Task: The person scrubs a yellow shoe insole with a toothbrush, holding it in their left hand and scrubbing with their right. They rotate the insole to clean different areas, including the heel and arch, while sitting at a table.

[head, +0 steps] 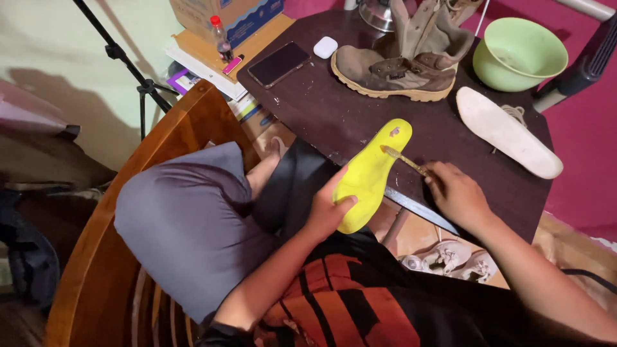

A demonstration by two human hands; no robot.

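Landmark = dark brown table [334, 115].

Left hand [326, 209] at the table's near edge, fingers closed around the heel end of a bright yellow foam insole [371, 173], thumb on top. Insole lies tilted, heel hanging off the near edge, toe on the tabletop.

Right hand [455, 193] just right of the insole, over the near edge, fingers pinched shut on a thin yellowish brush [405, 159]; its tip touches the insole near the toe. Bristle detail too small to tell, could be a glue brush.

Long flat metal blade [421, 209] lies along the near edge, partly under the right hand.

Below the table near the edge: pair of white sandals [450, 260] on the floor.

Mid table, right side: white flat insole [508, 132], well apart from the yellow one.

Far side: worn brown leather work boot [392, 71], pale green plastic bowl [520, 51] to its right, black smartphone [278, 63] and small white earbud case [325, 47] to its left.
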